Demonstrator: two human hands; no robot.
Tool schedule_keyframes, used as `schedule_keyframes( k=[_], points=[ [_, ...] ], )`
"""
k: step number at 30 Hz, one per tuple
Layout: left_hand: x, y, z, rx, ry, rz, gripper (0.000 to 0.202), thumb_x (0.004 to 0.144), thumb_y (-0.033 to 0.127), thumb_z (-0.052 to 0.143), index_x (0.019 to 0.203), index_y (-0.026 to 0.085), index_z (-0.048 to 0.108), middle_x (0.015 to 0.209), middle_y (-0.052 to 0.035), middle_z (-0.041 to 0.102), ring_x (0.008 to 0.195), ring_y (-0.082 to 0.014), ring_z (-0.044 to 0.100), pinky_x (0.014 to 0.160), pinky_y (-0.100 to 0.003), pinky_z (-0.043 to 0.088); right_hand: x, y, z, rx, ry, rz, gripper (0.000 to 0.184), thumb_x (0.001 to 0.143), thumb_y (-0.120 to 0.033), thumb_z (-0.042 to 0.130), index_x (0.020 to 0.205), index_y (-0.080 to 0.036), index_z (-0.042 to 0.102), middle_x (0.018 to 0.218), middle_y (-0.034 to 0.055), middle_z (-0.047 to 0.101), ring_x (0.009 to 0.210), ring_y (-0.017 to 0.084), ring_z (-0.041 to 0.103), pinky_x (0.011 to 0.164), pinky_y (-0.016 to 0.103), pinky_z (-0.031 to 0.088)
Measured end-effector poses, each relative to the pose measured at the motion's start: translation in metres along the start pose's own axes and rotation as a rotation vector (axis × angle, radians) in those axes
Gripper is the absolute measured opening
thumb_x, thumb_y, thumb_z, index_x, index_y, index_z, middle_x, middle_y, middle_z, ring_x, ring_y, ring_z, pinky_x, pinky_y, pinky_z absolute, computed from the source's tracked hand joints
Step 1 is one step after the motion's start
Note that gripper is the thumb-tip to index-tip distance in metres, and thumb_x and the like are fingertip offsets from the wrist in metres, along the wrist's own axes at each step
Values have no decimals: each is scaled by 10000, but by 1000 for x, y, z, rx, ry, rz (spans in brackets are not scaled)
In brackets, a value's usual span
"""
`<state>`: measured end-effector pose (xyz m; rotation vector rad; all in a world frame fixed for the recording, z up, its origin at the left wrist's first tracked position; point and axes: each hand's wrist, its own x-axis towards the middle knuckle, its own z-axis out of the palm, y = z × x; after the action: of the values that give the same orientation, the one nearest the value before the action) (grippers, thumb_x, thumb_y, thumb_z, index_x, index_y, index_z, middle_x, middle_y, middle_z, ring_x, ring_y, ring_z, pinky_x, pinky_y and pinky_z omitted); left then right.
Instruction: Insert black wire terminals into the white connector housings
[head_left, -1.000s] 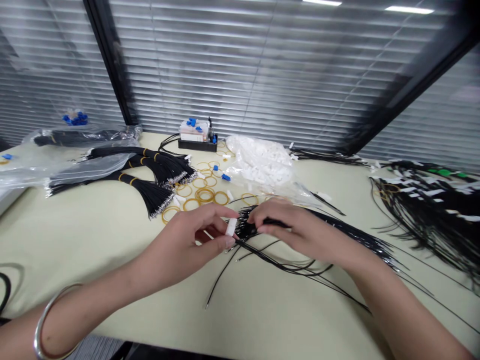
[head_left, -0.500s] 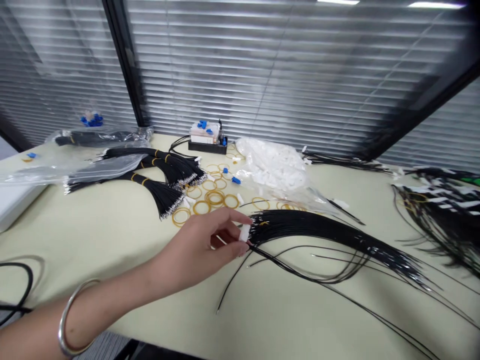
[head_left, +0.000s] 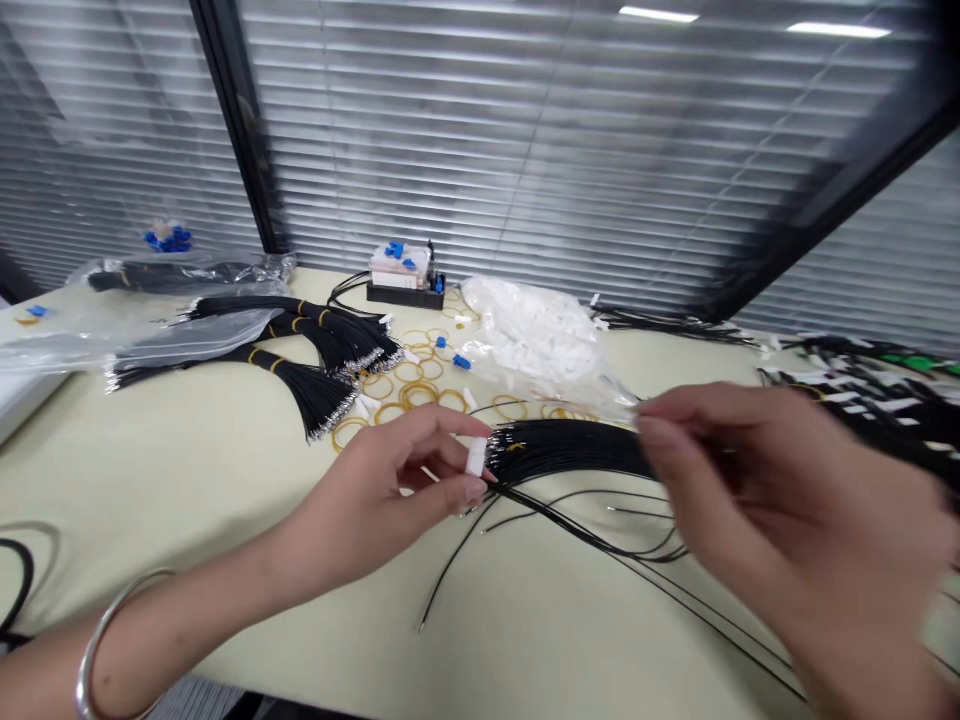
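Between the thumb and fingers of my left hand (head_left: 420, 475) is a small white plastic connector (head_left: 476, 457). Black wires (head_left: 555, 515) run from beside it toward the right across the table. My right hand (head_left: 772, 500), smeared by motion, is raised at the right with thumb and forefinger pinched together. A small pale bit shows at its fingertips, too blurred to name. Behind both hands lies a thick bundle of black wires (head_left: 570, 445) with metal tips at its left end; my right hand hides its right part.
A clear bag of white connectors (head_left: 536, 335) lies beyond the bundle. Yellow rubber bands (head_left: 420, 395) are scattered to its left, beside banded wire bundles (head_left: 315, 385). A black tray (head_left: 405, 294) stands near the blinds. More wires with white connectors (head_left: 862, 390) pile up at the right.
My right hand has come into view from the right, pinched, and now covers part of the wire bundle. My left hand keeps its hold on the white connector. The whole view has shifted slightly.
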<state>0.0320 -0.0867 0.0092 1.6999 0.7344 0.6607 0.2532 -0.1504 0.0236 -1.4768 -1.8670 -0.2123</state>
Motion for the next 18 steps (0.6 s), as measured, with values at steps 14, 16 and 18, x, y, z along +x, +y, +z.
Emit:
schedule_keyframes(
  k=[14, 16, 18],
  points=[
    [-2, 6, 3, -14, -23, 37, 242, 809, 184, 598, 1043, 208, 545, 723, 47, 606, 679, -69, 573, 624, -157, 460, -6, -21, 32, 262, -72, -66, 80, 871, -136, 475, 918, -188, 514, 733, -24, 557, 534, 16, 437, 427, 126, 320],
    [-2, 6, 3, -19, -25, 35, 239, 808, 184, 599, 1040, 210, 548, 722, 50, 596, 670, -64, 566, 625, -154, 462, -7, -22, 33, 286, -90, -88, 119, 870, -116, 467, 949, -194, 512, 768, -23, 569, 561, 18, 450, 452, 126, 334],
    [-2, 5, 3, -20, -26, 34, 235, 811, 189, 597, 1039, 212, 549, 727, 50, 588, 666, -62, 563, 629, -156, 465, -7, -22, 34, 298, -114, -94, 121, 871, -107, 463, 945, -193, 507, 765, -27, 570, 558, 18, 449, 464, 130, 338]
  ],
)
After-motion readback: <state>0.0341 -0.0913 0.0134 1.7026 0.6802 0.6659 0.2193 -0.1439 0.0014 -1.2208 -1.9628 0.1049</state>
